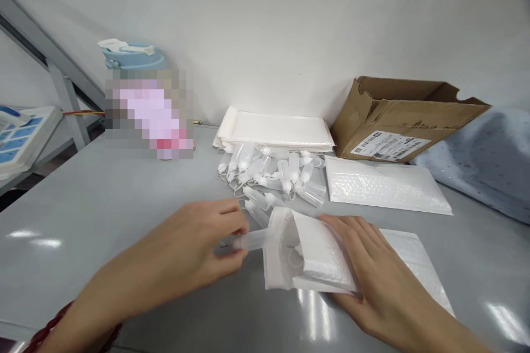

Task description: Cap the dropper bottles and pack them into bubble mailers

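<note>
Between the fingertips of my left hand (223,242) is a small translucent plastic squeeze bottle (254,239), its far end at the mouth of a white bubble mailer (327,248). My right hand (368,270) grips the mailer from its other side, fingers over the top and thumb beneath. The mailer's flap is folded back and its mouth gapes toward the left; a white cap and a loop show inside. Just behind lies a loose pile of similar small bottles (269,174) with white caps.
A stack of white bubble mailers (277,128) lies against the wall. More mailers rest flat on the right, one (385,185) before an open cardboard box (397,116) and another (418,259) beneath my right hand. A blue container (134,58) stands at the back left.
</note>
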A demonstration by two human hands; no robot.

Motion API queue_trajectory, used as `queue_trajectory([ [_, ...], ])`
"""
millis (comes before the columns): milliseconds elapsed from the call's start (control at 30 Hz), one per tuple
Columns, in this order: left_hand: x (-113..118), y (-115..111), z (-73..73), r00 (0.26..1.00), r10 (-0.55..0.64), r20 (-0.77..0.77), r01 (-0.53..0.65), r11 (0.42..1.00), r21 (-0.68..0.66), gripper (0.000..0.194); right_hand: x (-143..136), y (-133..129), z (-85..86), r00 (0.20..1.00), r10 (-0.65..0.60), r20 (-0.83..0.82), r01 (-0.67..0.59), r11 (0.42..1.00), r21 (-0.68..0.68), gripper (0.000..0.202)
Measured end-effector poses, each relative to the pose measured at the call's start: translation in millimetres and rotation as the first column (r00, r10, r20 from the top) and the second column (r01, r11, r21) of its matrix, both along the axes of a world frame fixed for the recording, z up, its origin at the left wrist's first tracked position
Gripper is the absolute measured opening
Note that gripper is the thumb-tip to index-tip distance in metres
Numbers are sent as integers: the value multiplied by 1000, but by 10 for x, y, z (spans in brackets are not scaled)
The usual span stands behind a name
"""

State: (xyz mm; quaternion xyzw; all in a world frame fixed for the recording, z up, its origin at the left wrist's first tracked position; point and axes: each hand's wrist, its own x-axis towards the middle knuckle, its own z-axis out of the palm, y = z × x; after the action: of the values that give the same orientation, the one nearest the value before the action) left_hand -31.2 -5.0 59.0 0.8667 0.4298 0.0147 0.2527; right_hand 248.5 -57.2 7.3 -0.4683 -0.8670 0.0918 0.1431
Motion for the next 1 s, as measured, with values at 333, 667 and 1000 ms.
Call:
queue_trajectory([
  [333,402,-307,-391,960,-271,-75,281,935,218,20,-131,-58,-53,995,75,70,-78,996,44,64],
  [667,454,-159,-140,822,38,568,31,993,-111,25,-88,-82,32,997,51,-50,-48,997,58,62],
  [1000,96,229,-536,998,-46,40,32,953,303,49,24,-33,60,999,-27,-26,29,997,74,58],
])
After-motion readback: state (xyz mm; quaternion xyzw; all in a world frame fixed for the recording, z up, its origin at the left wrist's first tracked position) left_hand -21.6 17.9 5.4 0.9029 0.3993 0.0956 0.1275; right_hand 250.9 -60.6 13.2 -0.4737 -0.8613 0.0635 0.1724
